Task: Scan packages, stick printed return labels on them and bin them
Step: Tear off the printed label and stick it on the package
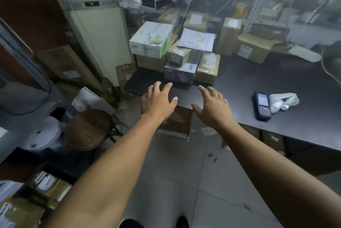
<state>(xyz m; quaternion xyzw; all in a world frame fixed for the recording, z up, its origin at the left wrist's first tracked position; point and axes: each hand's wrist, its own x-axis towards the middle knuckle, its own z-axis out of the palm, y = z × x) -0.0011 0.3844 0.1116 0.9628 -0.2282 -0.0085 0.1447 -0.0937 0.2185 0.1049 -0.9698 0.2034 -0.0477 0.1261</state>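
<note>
Two hands reach forward over the near edge of the dark tabletop (258, 80). The left hand (158, 101) has its fingers spread and holds nothing; the right hand (212, 106) is spread in the same way, also with nothing in it. Both arms are stretched out almost straight, palms down.

At 12 o'clock from the hands stands a pile of parcels (177, 54): about ten can be counted, but the back ones are blurred. The nearest are one dark box (180, 73) and one brown box (208, 67), just beyond the fingertips. One white box (151, 38) lies on top at 11 o'clock.

At 3 o'clock lie one scanner (263, 106) and one white bag (284, 101), touching it.

At 8 o'clock on the tiled floor (175, 172) stands one round stool (88, 128). More parcels fill a bin (46, 185) at 7 o'clock.
</note>
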